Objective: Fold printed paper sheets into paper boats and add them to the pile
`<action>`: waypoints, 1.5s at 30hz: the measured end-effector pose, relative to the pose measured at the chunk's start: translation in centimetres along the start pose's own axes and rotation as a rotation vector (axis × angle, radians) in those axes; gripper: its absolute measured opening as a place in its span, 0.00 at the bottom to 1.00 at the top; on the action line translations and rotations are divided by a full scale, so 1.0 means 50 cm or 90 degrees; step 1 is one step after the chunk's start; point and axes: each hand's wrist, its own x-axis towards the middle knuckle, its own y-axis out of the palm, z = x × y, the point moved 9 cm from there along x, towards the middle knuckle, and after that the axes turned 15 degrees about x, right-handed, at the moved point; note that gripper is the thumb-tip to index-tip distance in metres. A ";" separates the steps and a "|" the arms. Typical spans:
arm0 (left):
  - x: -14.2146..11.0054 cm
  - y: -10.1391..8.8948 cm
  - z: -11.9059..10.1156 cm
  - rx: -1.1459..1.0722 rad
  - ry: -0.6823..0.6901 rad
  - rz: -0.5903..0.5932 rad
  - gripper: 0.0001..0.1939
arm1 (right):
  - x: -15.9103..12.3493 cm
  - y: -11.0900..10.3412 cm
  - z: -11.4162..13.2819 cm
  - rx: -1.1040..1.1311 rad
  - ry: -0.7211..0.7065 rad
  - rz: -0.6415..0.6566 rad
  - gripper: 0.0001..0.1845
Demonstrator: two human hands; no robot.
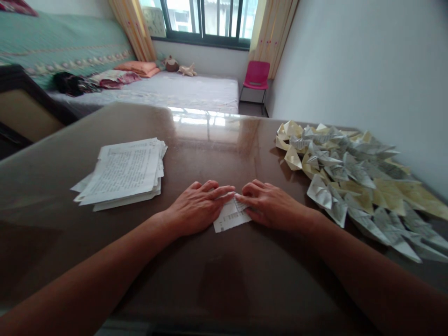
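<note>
A small printed sheet of paper (228,217), with a folded upper part, lies on the table between my two hands. From the left, my left hand (199,207) presses on it, its index finger stretched across the top corner and the other fingers bent. My right hand (269,203) has its fingers curled and closed on the paper's right side, close to the fold. The fingertips of both hands nearly meet at the peak of the paper. My palms and fingers cover both sides of the sheet, and my thumbs are mostly hidden.
At left on the glossy brown table (210,154) sits a stack of printed sheets (122,170). Many folded paper boats (357,172), white and yellowish, crowd the right side by the wall. Beyond are a bed (196,91), a pink chair (257,75) and a window (206,18).
</note>
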 end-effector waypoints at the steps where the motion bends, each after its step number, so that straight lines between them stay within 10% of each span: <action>1: 0.000 0.001 0.001 -0.001 0.003 0.004 0.22 | -0.003 -0.002 0.001 0.018 -0.006 0.009 0.19; 15: -0.004 -0.013 -0.025 0.019 0.035 -0.029 0.19 | -0.041 0.022 0.058 -0.099 0.015 0.051 0.19; 33: -0.011 -0.039 -0.064 -0.040 0.032 -0.044 0.15 | -0.050 0.006 -0.026 0.186 -0.077 -0.211 0.15; 45: -0.011 -0.063 -0.112 0.064 0.021 0.058 0.17 | -0.067 0.000 0.032 0.006 -0.071 -0.054 0.24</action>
